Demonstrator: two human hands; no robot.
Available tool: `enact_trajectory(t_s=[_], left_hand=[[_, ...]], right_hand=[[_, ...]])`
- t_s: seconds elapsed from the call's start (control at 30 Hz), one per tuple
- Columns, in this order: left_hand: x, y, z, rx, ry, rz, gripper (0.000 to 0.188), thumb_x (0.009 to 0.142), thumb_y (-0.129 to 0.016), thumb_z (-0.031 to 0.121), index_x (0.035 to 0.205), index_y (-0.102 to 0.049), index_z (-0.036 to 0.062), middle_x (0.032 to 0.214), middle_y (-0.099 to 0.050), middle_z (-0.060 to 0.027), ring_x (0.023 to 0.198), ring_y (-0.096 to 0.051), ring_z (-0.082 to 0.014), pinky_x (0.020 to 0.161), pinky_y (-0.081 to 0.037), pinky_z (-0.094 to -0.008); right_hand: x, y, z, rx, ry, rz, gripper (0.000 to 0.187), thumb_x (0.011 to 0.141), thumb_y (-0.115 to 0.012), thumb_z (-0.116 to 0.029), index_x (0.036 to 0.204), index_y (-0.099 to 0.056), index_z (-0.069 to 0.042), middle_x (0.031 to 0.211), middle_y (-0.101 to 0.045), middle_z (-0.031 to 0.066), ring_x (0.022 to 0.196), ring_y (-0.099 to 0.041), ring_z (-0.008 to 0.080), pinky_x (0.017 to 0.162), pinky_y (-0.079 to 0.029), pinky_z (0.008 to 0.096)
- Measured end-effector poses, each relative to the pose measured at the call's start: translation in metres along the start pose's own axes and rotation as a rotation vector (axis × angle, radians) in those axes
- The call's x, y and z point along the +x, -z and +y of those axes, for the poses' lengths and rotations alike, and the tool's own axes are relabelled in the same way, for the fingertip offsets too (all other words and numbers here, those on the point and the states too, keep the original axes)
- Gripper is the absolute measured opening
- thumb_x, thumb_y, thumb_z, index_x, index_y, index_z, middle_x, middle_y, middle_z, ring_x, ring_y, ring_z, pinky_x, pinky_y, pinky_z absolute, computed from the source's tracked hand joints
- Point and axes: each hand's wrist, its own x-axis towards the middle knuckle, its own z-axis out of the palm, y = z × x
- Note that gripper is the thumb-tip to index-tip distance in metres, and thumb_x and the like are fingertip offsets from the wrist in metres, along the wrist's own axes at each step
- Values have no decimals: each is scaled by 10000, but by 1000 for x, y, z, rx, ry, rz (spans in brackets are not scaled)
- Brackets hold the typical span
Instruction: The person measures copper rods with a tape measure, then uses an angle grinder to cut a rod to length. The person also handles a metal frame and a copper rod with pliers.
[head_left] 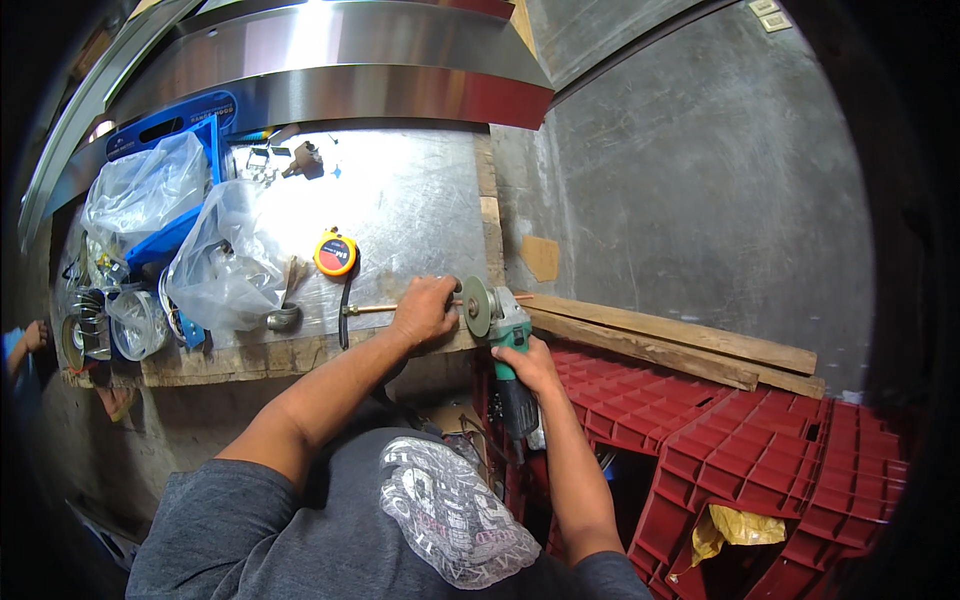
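The left hand (427, 308) is curling its fingers down on a thin copper-coloured metal rod (374, 309), which is lying near the front edge of the metal-topped, wood-edged worktop (420, 205). The right hand (530, 364) is wrapping around a green-and-black angle grinder (517, 400), whose flat round greenish disc (478, 308) is standing upright close beside the left fingers. Whether disc and rod are touching, I cannot tell. Good handling probably means pinning the rod firmly, keeping those fingers farther off, and holding the disc square.
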Motion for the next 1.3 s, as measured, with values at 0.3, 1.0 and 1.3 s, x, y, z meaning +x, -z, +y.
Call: enact_trajectory(t_s=[0.3, 1.0, 1.3], left_hand=[[-1, -1, -3, -16, 2, 6, 299, 733, -662, 154, 994, -557, 53, 841, -602, -163, 856, -581, -364, 796, -426, -453], [-1, 2, -6, -7, -43, -38, 276, 740, -638, 132, 991, -546, 64, 865, -621, -150, 896, -586, -345, 794, -425, -452], [0, 3, -5, -16, -14, -56, 277, 750, -634, 137, 1002, -553, 56, 865, -617, -162, 897, -586, -352, 800, -427, -456]], right_hand=[[-2, 0, 5, 6, -8, -17, 388, 743, -760, -258, 1013, -670, 6, 913, -694, 87, 804, -642, 176, 755, -502, 321], [3, -4, -2, 2, 36, -17, 339, 767, -741, -250, 990, -677, -3, 874, -688, 62, 752, -625, 150, 715, -497, 304], [-5, -3, 5, 18, -45, -36, 358, 764, -745, -258, 1002, -675, 0, 891, -682, 58, 771, -612, 146, 729, -490, 308]])
